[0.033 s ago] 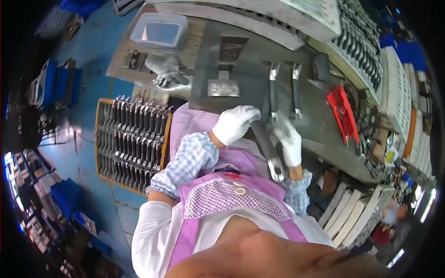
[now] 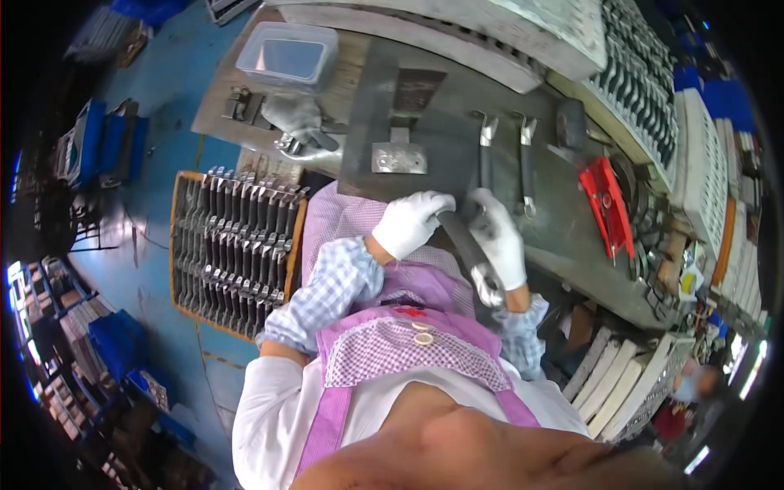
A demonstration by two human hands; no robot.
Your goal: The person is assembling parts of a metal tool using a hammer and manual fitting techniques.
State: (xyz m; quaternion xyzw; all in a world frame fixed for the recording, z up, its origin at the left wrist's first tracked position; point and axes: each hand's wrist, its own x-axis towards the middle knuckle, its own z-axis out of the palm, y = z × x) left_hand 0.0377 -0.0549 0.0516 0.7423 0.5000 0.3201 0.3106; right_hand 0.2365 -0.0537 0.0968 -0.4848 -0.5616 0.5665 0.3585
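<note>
My left hand (image 2: 412, 224), in a white glove, is closed round the upper end of a large dark-handled wrench (image 2: 464, 242). That wrench slants down to the right above my lap, its bright metal head (image 2: 488, 290) near my right wrist. My right hand (image 2: 500, 241), also gloved in white, has its bent fingers over the lower end of a smaller wrench (image 2: 486, 155) on the metal bench. The hand hides that end. A second similar wrench (image 2: 526, 167) lies beside it to the right. A metal block (image 2: 399, 158) sits on the bench further left.
An orange-edged crate (image 2: 189, 310) of dark-handled wrenches stands at left. A clear plastic tub (image 2: 286, 53) and a grey glove (image 2: 296, 118) lie at the back left. A red tray (image 2: 606, 208) and a dark hammer-like head (image 2: 570, 122) are at right. White crates (image 2: 563, 37) line the back.
My right hand has moved up and slightly left, its fingers now covering the lower end of the nearer bench wrench. My left hand still holds the large wrench, its head slightly higher.
</note>
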